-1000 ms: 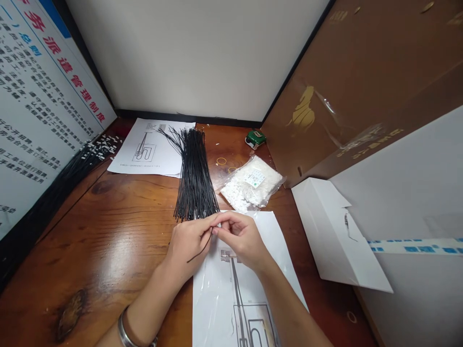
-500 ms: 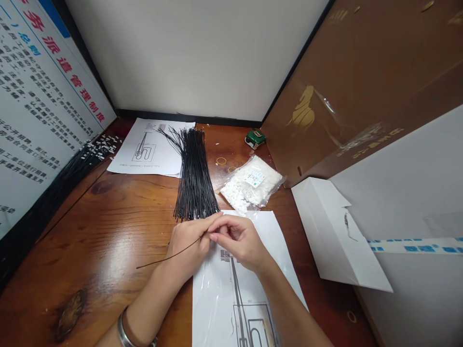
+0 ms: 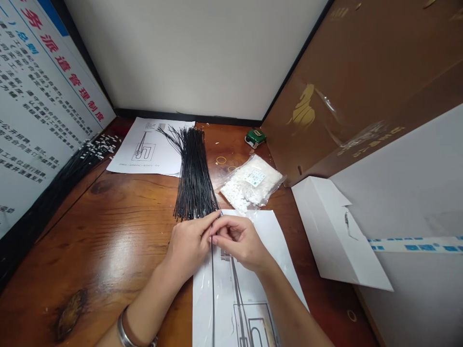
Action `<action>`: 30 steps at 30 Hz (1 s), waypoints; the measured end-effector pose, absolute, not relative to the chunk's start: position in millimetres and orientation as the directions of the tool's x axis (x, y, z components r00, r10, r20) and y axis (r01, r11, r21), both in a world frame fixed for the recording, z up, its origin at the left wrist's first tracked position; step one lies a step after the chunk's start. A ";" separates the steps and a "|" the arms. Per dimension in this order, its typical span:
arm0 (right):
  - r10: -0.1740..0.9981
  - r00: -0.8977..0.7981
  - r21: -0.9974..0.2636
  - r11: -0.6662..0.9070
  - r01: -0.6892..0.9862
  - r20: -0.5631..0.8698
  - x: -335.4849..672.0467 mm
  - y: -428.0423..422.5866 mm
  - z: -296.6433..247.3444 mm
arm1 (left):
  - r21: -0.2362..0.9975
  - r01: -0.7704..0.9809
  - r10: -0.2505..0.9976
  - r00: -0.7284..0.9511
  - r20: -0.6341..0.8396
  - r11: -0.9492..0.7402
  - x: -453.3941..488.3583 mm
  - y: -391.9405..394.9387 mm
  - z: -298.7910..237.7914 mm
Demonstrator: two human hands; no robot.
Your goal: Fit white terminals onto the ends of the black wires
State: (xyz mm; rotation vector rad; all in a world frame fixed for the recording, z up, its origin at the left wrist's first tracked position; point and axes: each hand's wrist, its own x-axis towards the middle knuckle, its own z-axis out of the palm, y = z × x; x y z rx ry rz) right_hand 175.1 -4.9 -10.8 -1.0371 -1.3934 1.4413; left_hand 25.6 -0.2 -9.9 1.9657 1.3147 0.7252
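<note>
My left hand (image 3: 188, 243) and my right hand (image 3: 240, 241) meet fingertip to fingertip above a printed drawing sheet (image 3: 289, 274). A thin black wire (image 3: 213, 289) runs straight from between the pinched fingertips toward the bottom of the view. Both hands are closed at its upper end, which the fingers hide; whether a small part sits there I cannot make out. Just beyond my fingers lies a thick bundle of black wires (image 3: 195, 178). To its right rests a clear bag of small white parts (image 3: 253, 183), some of them gathered at its lower left corner.
Another printed sheet (image 3: 126, 164) lies at the back left, partly under the bundle. More black wires with white ends (image 3: 87, 154) lie along the left panel. A green tape measure (image 3: 255, 138) stands at the back. At right are a brown carton (image 3: 325, 86) and a folded white card (image 3: 336, 236).
The loose stretch of wire, which slanted left across my left hand, now runs straight down over the sheet. My hands have stayed nearly in place.
</note>
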 end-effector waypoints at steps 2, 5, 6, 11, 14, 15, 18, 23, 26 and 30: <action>0.972 -0.232 -1.000 0.011 -0.017 0.015 174.8 -4.4 -10.7 | 0.781 0.550 0.928 0.361 0.096 -0.295 25.4 -0.2 -9.5; 0.964 -0.264 -1.000 -0.021 -0.015 -0.017 174.5 -3.6 -10.7 | 0.766 0.580 0.936 0.342 0.079 -0.277 24.7 0.1 -9.7; 0.954 -0.297 -0.999 -0.043 -0.021 -0.034 174.5 -3.5 -10.7 | 0.760 0.592 0.940 0.333 0.072 -0.268 24.6 0.3 -9.8; 0.966 -0.259 -0.999 -0.023 -0.023 -0.016 174.1 -3.4 -10.5 | 0.777 0.555 0.930 0.352 0.104 -0.297 24.3 0.2 -10.0; 0.959 -0.282 -0.999 -0.039 -0.024 -0.031 174.5 -3.1 -10.0 | 0.778 0.557 0.932 0.347 0.102 -0.292 24.3 -0.1 -9.9; 0.949 -0.314 -0.998 -0.051 -0.024 -0.041 174.9 -3.0 -9.8 | 0.772 0.570 0.937 0.336 0.094 -0.282 24.4 -0.2 -10.0; 0.934 -0.354 -0.998 -0.062 -0.028 -0.048 175.8 -2.8 -9.2 | 0.762 0.589 0.942 0.324 0.084 -0.270 24.7 -0.1 -10.5; 0.962 -0.273 -0.999 -0.031 -0.022 -0.024 175.9 -3.9 -9.5 | 0.782 0.544 0.931 0.342 0.125 -0.305 25.0 0.3 -11.2; 0.928 -0.370 -0.998 -0.049 -0.037 -0.032 176.3 -4.4 -9.5 | 0.758 0.591 0.943 0.320 0.094 -0.276 24.9 0.5 -11.1; 0.949 -0.313 -0.999 -0.035 -0.041 -0.020 177.0 -3.7 -10.1 | 0.773 0.559 0.935 0.333 0.122 -0.300 25.0 0.5 -12.5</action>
